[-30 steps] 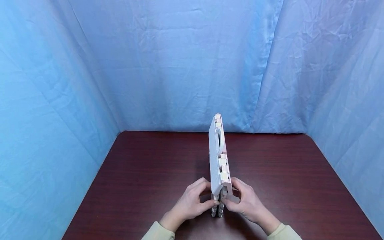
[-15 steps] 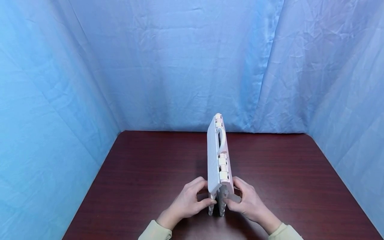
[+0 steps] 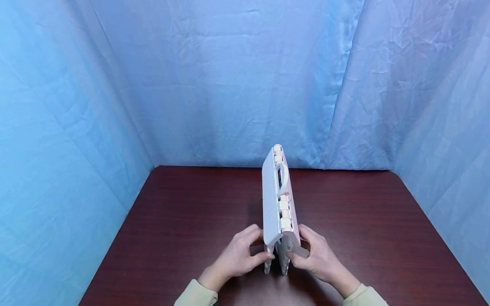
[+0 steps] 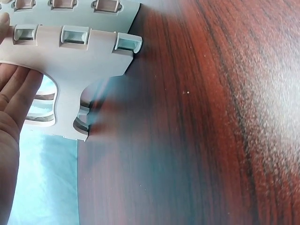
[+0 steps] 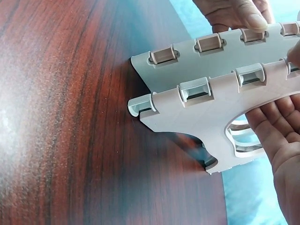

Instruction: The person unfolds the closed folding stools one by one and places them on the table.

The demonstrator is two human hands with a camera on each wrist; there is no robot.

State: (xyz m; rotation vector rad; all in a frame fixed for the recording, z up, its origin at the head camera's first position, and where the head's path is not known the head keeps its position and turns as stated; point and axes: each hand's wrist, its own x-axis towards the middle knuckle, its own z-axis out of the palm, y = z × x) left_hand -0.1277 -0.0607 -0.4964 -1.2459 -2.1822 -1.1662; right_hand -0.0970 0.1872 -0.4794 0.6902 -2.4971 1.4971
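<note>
A white plastic folding step stool (image 3: 271, 199), with a pale pink side and a carry handle (image 3: 284, 178) at its top ridge, stands partly unfolded on the table. Its two leg panels part at the bottom in a narrow V. My left hand (image 3: 239, 254) pinches the near edge of the left panel between thumb and fingers. On the other side my right hand (image 3: 317, 257) grips the right leg panel (image 5: 183, 115), its fingers passing behind through the cutout. Hinge-like clips line both panel edges in the right wrist view. The stool's far side is hidden.
The dark red wood-grain table (image 3: 191, 204) has rounded far corners. Blue cloth curtains (image 3: 237, 85) hang behind it and along both sides. Pale green sleeves (image 3: 197, 293) cover the forearms.
The leg panels have spread further apart at the bottom, and the top panels have widened too. My left hand has shifted slightly left; the right hand has moved only a little right.
</note>
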